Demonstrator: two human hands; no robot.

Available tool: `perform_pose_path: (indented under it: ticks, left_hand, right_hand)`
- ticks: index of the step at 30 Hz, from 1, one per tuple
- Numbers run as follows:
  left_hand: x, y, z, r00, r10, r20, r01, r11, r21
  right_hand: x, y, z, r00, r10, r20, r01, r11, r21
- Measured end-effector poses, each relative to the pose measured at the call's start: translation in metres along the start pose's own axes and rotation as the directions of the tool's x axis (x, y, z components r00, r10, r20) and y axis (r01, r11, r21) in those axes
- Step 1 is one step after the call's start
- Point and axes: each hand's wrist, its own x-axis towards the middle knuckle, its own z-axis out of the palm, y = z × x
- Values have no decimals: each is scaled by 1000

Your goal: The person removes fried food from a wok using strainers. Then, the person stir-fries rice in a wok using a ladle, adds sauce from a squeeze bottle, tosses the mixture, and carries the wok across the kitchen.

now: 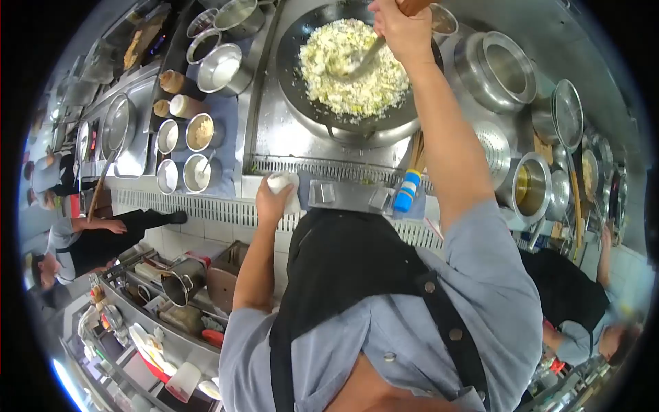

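My right hand (pixel 405 33) is closed round the wooden handle of a ladle (pixel 371 53) over the wok. The metal head of the ladle is partly buried in fried rice (pixel 353 89), which is pale yellow and white with bits of egg. This rice lies in a large dark wok (pixel 292 86) on the steel range. At the range's front edge, my left hand (pixel 271 200) is closed on a folded white cloth (pixel 291 192), low and to the left of the wok.
Seasoning tubs (pixel 200 132) and sauce bottles (pixel 182 84) stand left of the wok. A blue-wrapped bundle of sticks (pixel 408 189) lies at the front edge. Steel pots (pixel 498 72) and a strainer (pixel 568 113) stand at right. Other people (pixel 103 237) are at both sides.
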Motion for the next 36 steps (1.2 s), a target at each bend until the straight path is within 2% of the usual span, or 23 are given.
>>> perform_pose_path:
  ticks: [2, 3, 6, 7, 8, 9, 11, 12, 13, 14, 15, 16, 17, 19, 21, 22, 23, 24, 25, 27, 29, 32, 36]
  left_hand:
    - [5, 11, 0, 999, -27, -18, 27, 999, 32]
    - [1, 21, -2, 1000, -16, -8, 16, 994, 104]
    - [5, 25, 1, 998, 67, -19, -65, 995, 82]
    - [4, 34, -4, 996, 87, -21, -87, 996, 16]
    - [1, 44, -12, 994, 107, -14, -107, 993, -43]
    - [0, 58, -23, 987, 97, -129, -111, 989, -101]
    - [13, 92, -76, 960, 185, -209, -227, 953, -201]
    - [22, 111, -108, 929, 256, -266, -337, 884, -325]
    - [0, 182, -155, 880, 333, -338, -373, 926, -61]
    - [8, 208, -195, 735, 548, -399, -628, 772, -98]
    - [-2, 264, -230, 652, 493, -576, -631, 774, -52]
    - [-14, 303, -262, 495, 594, -634, -754, 657, 27]
    - [-35, 336, -282, 294, 733, -614, -871, 469, 143]
    - [-80, 387, -296, -121, 914, -387, -948, 9, 319]
    - [-111, 414, -282, -382, 919, -93, -895, -344, 284]
    - [-120, 421, -270, -435, 900, 20, -878, -430, 212]
    - [-122, 422, -261, -469, 877, 101, -864, -479, 153]
    - [-125, 420, -249, -479, 862, 168, -859, -499, 112]
    - [-124, 417, -240, -481, 851, 213, -860, -505, 77]
    - [-120, 412, -224, -454, 847, 275, -875, -483, 41]
    - [-116, 406, -211, -461, 834, 305, -871, -490, 25]
    - [-113, 399, -198, -481, 819, 314, -857, -514, 27]
    - [-113, 395, -198, -448, 840, 305, -882, -472, 5]
  right_hand:
    - [19, -50, -20, 967, 204, 154, -199, 979, -48]
    - [18, -73, -28, 927, 337, 165, -361, 922, 144]
    - [3, -75, -29, 959, 210, 193, -252, 939, 232]
    - [-7, -30, 12, 991, 116, 63, -130, 932, 338]
    - [-19, -35, 11, 968, 52, 245, -27, 994, -107]
    - [-20, -22, 14, 971, -52, 234, 72, 994, -81]
    - [3, -27, 8, 960, -7, 281, 1, 1000, 20]
    - [14, -51, -13, 913, 181, 366, -219, 973, 67]
    - [24, -66, -24, 914, 227, 336, -282, 951, 124]
    - [28, -73, -33, 962, 134, 237, -173, 973, 153]
    - [28, -64, -30, 971, 104, 214, -170, 934, 313]
    - [17, -48, -26, 976, 101, 194, -180, 871, 457]
    - [5, -14, 0, 980, -198, -27, 200, 972, 123]
    - [11, 44, 32, 796, -603, -54, 604, 797, 4]
    - [23, 2, 7, 973, -173, 155, 131, 959, 251]
    - [18, -28, -14, 953, 76, 293, -167, 939, 300]
    - [18, -58, -34, 941, 222, 256, -301, 896, 326]
    - [26, -46, -49, 928, 158, 339, -336, 748, 572]
    - [19, -46, -73, 941, 3, 340, -217, 775, 593]
    - [-20, -35, -73, 960, 14, 279, -177, 804, 567]
    - [-53, 10, -52, 998, -33, 58, 3, 889, 459]
    - [-23, -3, -56, 987, 104, 124, -155, 827, 540]
    - [26, -30, -100, 991, 87, -103, -1, 770, 638]
